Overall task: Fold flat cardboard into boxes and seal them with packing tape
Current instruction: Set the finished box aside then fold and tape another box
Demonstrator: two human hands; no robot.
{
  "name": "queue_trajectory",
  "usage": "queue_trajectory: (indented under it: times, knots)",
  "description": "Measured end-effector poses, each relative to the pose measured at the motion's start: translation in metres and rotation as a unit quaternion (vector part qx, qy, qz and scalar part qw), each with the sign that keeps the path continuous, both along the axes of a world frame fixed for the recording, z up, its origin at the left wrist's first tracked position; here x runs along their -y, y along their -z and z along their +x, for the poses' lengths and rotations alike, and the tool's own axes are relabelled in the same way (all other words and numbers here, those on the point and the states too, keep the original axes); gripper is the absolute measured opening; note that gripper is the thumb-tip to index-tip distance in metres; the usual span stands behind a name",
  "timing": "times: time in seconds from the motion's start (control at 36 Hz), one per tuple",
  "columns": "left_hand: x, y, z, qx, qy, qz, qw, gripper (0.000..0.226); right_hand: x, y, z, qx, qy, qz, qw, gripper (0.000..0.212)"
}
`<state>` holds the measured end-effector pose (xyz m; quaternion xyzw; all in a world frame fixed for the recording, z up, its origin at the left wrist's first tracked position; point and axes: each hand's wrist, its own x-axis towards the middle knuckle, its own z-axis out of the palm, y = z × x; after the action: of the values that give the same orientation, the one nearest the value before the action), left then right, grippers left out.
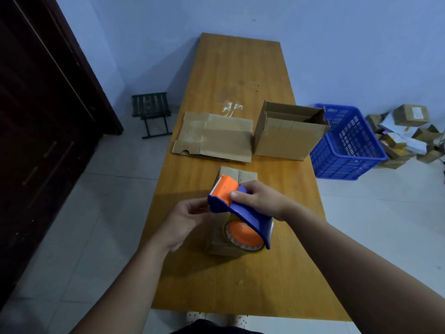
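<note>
My right hand grips a blue and orange tape dispenser with a roll of clear tape, held above a small folded cardboard box on the wooden table. My left hand is at the dispenser's front end, thumb and fingers pinched together near the tape edge; the tape itself is too faint to make out. A stack of flat cardboard lies further back on the left. An open, upright cardboard box stands to its right.
A blue plastic crate sits on the floor to the right of the table, with a heap of small parcels beyond it. A small dark folding stool stands on the left near a dark wooden door.
</note>
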<state>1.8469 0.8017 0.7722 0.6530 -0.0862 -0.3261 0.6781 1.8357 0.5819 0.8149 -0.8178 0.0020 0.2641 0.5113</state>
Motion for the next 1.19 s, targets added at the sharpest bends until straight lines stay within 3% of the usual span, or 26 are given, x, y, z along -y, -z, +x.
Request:
queue_trajectory:
  times: [0.17, 0.22, 0.31, 0.44, 0.58, 0.75, 0.83, 0.97, 1.11, 1.19]
  knots:
    - [-0.008, 0.007, 0.0, -0.128, -0.143, -0.154, 0.969, 0.036, -0.007, -0.003, -0.003, 0.047, -0.01, -0.07, 0.996, 0.047]
    - [-0.011, 0.009, 0.001, -0.133, -0.169, -0.164, 0.963, 0.037, -0.011, -0.004, -0.007, 0.068, -0.008, -0.1, 0.993, 0.056]
    - [-0.015, 0.01, 0.005, -0.113, -0.178, -0.135, 0.968, 0.033, -0.014, -0.004, -0.012, 0.12, -0.023, -0.131, 0.984, 0.09]
    - [-0.012, 0.014, 0.006, -0.078, -0.234, 0.006, 0.969, 0.017, -0.019, -0.002, -0.024, 0.194, -0.08, -0.168, 0.963, 0.109]
    - [-0.005, 0.015, 0.002, -0.074, -0.276, 0.057, 0.957, 0.005, -0.022, 0.002, -0.037, 0.252, -0.114, -0.214, 0.937, 0.095]
    - [0.003, 0.017, 0.0, -0.047, -0.275, 0.109, 0.954, 0.01, -0.019, 0.004, -0.053, 0.294, -0.084, -0.27, 0.913, 0.086]
    - [0.004, 0.019, -0.004, -0.041, -0.297, 0.122, 0.946, 0.013, -0.017, 0.009, -0.063, 0.288, -0.042, -0.251, 0.923, 0.083]
    - [0.001, 0.022, -0.014, -0.056, -0.302, 0.083, 0.948, 0.016, -0.014, 0.024, -0.083, 0.267, 0.061, -0.139, 0.952, 0.07]
    - [0.001, 0.022, -0.018, -0.112, -0.343, 0.034, 0.932, 0.062, -0.023, 0.044, -0.101, 0.278, 0.174, -0.079, 0.941, 0.08]
    - [0.002, 0.024, -0.019, -0.137, -0.347, 0.032, 0.927, 0.078, -0.028, 0.05, -0.103, 0.278, 0.206, -0.067, 0.936, 0.076]
